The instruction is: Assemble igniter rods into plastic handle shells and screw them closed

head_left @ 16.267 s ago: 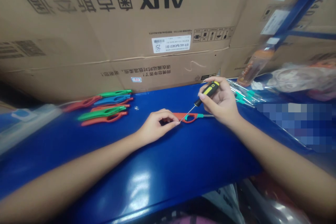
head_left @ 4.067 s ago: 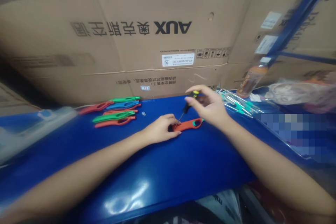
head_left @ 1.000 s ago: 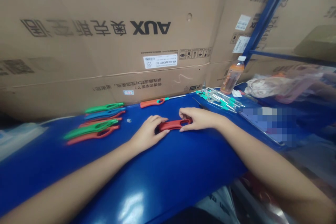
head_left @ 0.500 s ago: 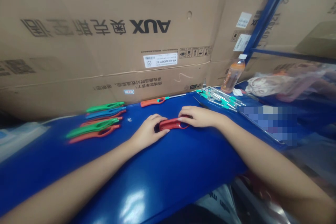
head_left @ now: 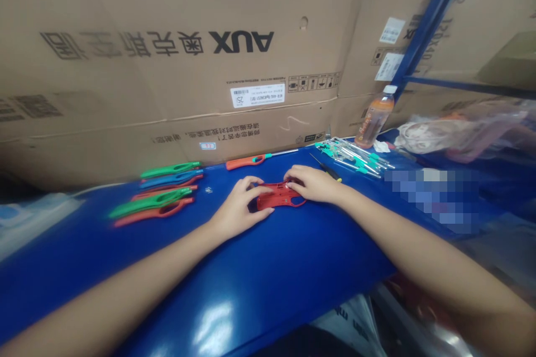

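Note:
A red plastic lighter handle shell (head_left: 276, 197) lies on the blue table with its ribbed inner side facing up and a trigger loop at its right end. My left hand (head_left: 239, 209) holds its left end, thumb at the near edge and fingers at the far edge. Over its right part, my right hand (head_left: 309, 183) grips with thumb and fingertips, hiding some of it. A screwdriver (head_left: 330, 170) with a dark and yellow handle lies just beyond my right hand. Behind the shell rests an orange lighter (head_left: 246, 162) with a metal tube.
Several green, blue and orange handle shells (head_left: 157, 199) lie in a row at left, with small metal pieces (head_left: 209, 190) beside them. Metal tubes with teal parts (head_left: 355, 157) are piled at right, near an orange drink bottle (head_left: 374, 120). A large carton (head_left: 167, 83) walls the back.
The red shell has turned flatter, so more of its inside shows. My left fingers have opened a little, and my right hand has shifted slightly, exposing the screwdriver handle.

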Demonstrator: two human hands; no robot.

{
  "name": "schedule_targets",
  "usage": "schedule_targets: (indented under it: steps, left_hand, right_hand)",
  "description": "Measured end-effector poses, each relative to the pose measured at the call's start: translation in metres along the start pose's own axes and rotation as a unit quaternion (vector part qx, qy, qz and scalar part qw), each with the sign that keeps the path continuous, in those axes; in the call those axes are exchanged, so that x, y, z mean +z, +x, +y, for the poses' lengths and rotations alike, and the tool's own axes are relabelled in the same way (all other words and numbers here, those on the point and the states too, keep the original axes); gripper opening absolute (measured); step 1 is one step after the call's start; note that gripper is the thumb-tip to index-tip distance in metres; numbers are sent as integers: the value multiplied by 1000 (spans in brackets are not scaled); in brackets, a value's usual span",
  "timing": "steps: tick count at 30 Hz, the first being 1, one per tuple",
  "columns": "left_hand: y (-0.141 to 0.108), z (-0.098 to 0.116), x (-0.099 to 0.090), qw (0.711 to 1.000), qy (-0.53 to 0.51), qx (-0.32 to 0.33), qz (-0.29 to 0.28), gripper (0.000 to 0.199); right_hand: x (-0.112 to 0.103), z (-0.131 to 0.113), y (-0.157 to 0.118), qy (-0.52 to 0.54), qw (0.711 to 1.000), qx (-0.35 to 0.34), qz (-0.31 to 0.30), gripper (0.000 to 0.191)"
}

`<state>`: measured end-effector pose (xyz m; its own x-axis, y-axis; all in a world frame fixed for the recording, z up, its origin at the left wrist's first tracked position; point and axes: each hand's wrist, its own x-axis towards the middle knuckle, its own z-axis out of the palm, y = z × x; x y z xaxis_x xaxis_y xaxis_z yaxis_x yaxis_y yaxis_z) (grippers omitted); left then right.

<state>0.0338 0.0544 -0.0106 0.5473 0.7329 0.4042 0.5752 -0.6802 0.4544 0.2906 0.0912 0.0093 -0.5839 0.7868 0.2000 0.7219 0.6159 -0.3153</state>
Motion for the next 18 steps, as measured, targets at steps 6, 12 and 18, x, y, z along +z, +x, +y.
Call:
schedule_targets:
  steps: [6, 12, 18]
  left_hand:
    - [0, 2, 0, 1000, 20, 2, -5, 25]
    - [2, -2, 1, 998, 38, -55, 20, 22]
    - [4, -8, 1, 996, 12, -85, 32, 26]
  right_hand:
    - [0, 7, 5, 23, 988, 112, 99, 10]
    - [-18, 8, 3, 254, 965, 5, 65, 19]
    - [-21, -3, -6, 200, 968, -117, -93, 18]
